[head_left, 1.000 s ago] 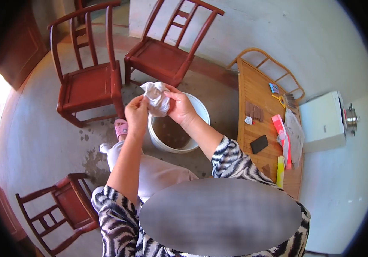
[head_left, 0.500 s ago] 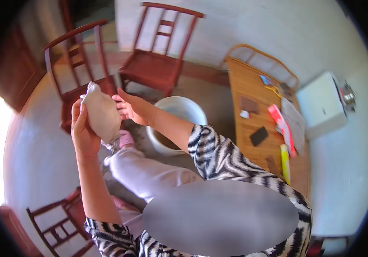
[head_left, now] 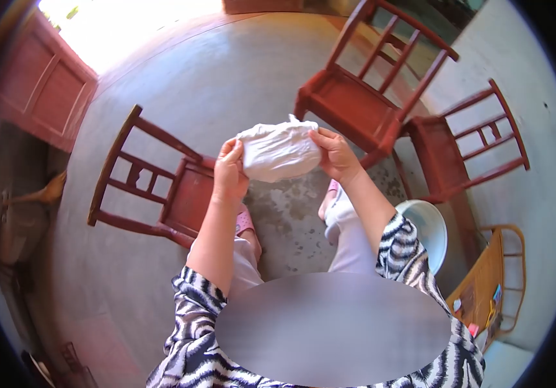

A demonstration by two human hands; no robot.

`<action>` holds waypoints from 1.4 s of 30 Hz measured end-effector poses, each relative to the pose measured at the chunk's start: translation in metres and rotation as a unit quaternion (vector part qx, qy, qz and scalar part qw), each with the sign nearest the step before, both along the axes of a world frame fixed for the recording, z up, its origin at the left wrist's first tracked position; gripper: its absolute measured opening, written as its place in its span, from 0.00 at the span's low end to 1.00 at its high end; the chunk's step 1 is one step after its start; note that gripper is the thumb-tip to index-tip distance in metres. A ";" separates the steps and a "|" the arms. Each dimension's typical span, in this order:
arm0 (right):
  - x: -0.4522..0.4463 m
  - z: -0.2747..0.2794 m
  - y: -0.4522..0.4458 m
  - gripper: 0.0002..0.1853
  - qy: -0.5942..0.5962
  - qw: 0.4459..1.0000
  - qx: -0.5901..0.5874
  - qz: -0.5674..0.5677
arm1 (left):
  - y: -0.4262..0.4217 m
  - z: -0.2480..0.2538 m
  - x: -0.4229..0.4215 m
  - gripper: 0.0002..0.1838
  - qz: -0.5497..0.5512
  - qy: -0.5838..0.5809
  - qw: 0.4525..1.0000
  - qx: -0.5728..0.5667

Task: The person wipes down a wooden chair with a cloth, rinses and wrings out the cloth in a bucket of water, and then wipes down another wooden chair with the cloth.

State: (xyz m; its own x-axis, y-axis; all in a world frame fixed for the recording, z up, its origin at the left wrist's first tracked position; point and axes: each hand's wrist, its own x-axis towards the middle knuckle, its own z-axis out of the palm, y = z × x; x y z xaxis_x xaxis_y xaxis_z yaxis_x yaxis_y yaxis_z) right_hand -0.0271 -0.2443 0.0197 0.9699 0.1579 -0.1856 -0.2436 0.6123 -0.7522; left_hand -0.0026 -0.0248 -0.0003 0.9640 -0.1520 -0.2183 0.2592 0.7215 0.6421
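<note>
A wrinkled white cloth [head_left: 279, 154] is stretched sideways between my two hands, above the floor in front of me. My left hand [head_left: 230, 173] pinches its left edge, with the thumb on the near face. At the opposite edge, the fingers and thumb of my right hand [head_left: 337, 155] are closed on the upper right corner. A small twisted tip of fabric sticks up along the top. The cloth's far side is hidden.
Red wooden chairs stand close by: one at left [head_left: 187, 197], one ahead [head_left: 355, 110], another at right [head_left: 439, 155]. A white basin [head_left: 430, 236] sits beside my right arm, near a wooden table [head_left: 481, 284]. Wet patches [head_left: 284, 223] mark the concrete floor.
My view has swung left, toward the doorway. My right hand, open beside the cloth before, now grips its right edge. The cloth has gone from hanging upright to being spread sideways.
</note>
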 end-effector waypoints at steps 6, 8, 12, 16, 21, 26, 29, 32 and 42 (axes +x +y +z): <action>0.011 -0.007 0.021 0.17 0.056 0.991 0.122 0.030 | 0.013 0.031 -0.001 0.07 -0.018 -0.001 0.996 -0.084; 0.011 -0.008 0.022 0.15 -0.008 0.989 0.125 0.081 | 0.022 0.020 0.011 0.07 -0.053 0.006 0.998 -0.018; 0.034 -0.029 0.033 0.10 0.087 0.977 -0.187 -0.057 | 0.021 -0.008 0.024 0.07 -0.040 0.107 0.979 0.166; 0.040 -0.038 0.031 0.11 0.051 0.995 -0.041 -0.072 | 0.021 -0.003 0.029 0.05 0.036 0.059 0.996 0.054; 0.041 -0.029 0.031 0.16 0.053 0.996 -0.027 -0.072 | 0.019 -0.005 0.032 0.07 0.053 0.070 0.995 0.045; 0.036 0.000 0.033 0.22 0.015 0.996 -0.056 -0.062 | 0.031 -0.026 0.031 0.13 -0.019 0.072 0.990 0.120; 0.036 0.000 0.036 0.25 -0.093 0.959 -0.259 -0.072 | 0.025 -0.038 0.026 0.19 -0.021 0.109 0.963 0.245; 0.018 0.017 0.053 0.31 -0.298 0.759 -0.578 0.023 | 0.002 -0.017 0.010 0.26 -0.032 0.291 0.922 0.252; -0.010 0.028 0.080 0.26 -0.474 0.715 -0.491 0.150 | -0.012 -0.078 -0.003 0.29 -0.050 -0.139 0.962 -0.229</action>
